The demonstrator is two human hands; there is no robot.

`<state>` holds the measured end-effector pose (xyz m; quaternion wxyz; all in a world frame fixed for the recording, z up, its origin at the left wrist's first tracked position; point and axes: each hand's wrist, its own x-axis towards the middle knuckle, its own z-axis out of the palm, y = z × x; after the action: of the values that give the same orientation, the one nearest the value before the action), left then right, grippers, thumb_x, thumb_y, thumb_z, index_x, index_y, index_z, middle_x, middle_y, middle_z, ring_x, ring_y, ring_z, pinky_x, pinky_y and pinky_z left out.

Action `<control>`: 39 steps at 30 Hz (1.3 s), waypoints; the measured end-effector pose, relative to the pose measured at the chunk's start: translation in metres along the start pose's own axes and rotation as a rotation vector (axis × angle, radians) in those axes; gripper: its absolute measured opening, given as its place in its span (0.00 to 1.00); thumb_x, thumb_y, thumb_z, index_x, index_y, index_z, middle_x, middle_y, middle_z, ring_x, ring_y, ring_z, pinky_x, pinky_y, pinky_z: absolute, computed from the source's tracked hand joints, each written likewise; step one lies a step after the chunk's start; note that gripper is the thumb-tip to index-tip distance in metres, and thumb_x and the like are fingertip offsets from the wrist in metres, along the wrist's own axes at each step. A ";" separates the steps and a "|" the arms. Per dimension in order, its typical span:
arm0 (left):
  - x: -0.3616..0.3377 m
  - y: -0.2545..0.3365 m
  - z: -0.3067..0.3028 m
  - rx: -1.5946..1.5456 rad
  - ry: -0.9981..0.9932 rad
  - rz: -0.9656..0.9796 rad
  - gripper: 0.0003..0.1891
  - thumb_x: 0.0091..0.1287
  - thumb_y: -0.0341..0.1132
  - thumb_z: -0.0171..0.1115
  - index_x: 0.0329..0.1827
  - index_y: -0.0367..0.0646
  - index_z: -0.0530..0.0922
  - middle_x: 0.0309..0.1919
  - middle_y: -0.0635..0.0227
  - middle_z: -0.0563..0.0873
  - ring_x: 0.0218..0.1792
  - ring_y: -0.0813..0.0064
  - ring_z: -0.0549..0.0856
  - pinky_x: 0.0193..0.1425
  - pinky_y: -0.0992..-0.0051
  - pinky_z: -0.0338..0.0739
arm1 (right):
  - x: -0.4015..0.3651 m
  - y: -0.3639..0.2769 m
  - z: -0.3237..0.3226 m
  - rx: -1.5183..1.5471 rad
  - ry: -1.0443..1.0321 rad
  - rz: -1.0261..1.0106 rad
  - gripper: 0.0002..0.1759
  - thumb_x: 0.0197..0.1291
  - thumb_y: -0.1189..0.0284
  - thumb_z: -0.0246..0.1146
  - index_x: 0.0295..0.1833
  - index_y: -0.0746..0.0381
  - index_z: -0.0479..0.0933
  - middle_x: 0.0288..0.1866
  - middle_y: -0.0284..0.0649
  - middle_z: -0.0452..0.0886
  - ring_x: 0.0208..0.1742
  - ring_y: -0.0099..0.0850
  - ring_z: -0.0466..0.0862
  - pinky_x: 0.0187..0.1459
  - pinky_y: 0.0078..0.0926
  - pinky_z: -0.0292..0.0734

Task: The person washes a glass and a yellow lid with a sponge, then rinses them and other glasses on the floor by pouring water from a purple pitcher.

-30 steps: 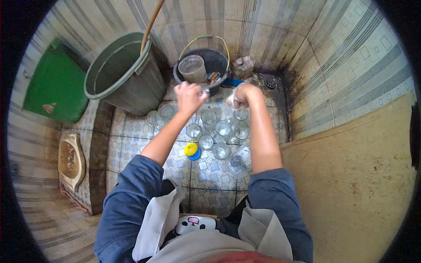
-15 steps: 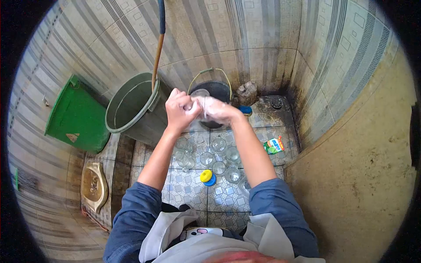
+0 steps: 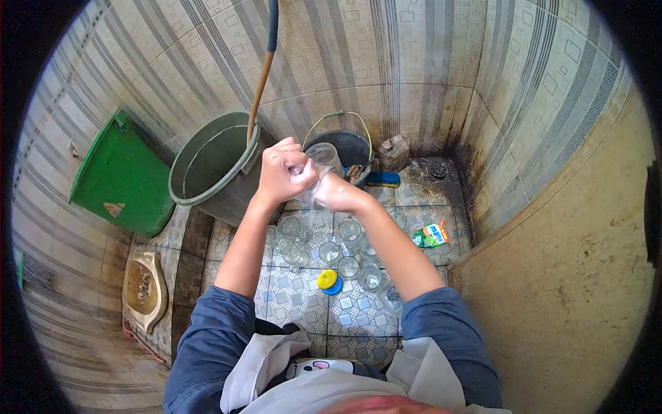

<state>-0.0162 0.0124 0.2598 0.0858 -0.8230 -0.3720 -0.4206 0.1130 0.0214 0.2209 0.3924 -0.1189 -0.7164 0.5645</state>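
Observation:
My left hand [image 3: 284,170] is curled in a fist at the side of a clear glass mug [image 3: 322,154], gripping it above the floor in front of the black bucket [image 3: 348,148]. My right hand [image 3: 336,192], wet with white suds, reaches to the mug's lower end; its fingers are hidden by the glass and foam, so I cannot tell what they hold. Below my hands, several clear glass mugs [image 3: 349,230] stand on the tiled floor. Close to them sits a small blue tub with a yellow lid [image 3: 327,279].
A large grey bin [image 3: 181,181] holds a pole [image 3: 261,90]. Left of it leans a green bin [image 3: 124,176]. A blue brush [image 3: 383,179] lies beside the bucket, near a floor drain [image 3: 437,168]. A green soap pouch [image 3: 431,235] lies at right, by a stained panel [image 3: 565,276].
My right hand has shifted down and slightly right against the mug, showing more of the glass and the bucket's inside. My left hand keeps its grip. The camera view has moved slightly.

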 end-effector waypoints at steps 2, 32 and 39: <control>-0.002 -0.004 0.001 -0.014 0.040 0.008 0.11 0.36 0.26 0.58 0.07 0.38 0.64 0.08 0.66 0.63 0.13 0.69 0.64 0.17 0.73 0.58 | 0.003 0.008 0.000 0.105 0.018 0.039 0.14 0.49 0.76 0.55 0.44 0.63 0.69 0.40 0.32 0.73 0.42 0.20 0.69 0.46 0.21 0.66; -0.024 0.015 0.041 -1.461 0.319 -1.395 0.19 0.63 0.48 0.45 0.15 0.54 0.58 0.07 0.85 0.59 0.12 0.83 0.63 0.31 0.68 0.73 | 0.022 0.047 -0.054 -0.007 1.062 -0.201 0.11 0.44 0.71 0.66 0.31 0.64 0.72 0.26 0.36 0.75 0.29 0.28 0.76 0.33 0.24 0.71; -0.043 -0.010 0.064 -2.251 0.367 -1.384 0.16 0.65 0.42 0.41 0.45 0.41 0.72 0.41 0.61 0.79 0.39 0.69 0.80 0.42 0.60 0.78 | 0.008 0.003 -0.034 0.245 0.550 -0.061 0.11 0.48 0.71 0.62 0.36 0.65 0.75 0.33 0.34 0.76 0.34 0.20 0.74 0.38 0.18 0.69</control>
<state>0.0017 0.0253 0.1851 -0.8173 -0.0197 -0.1457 -0.5571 0.1309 0.0519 0.2233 0.5999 -0.1975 -0.5132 0.5812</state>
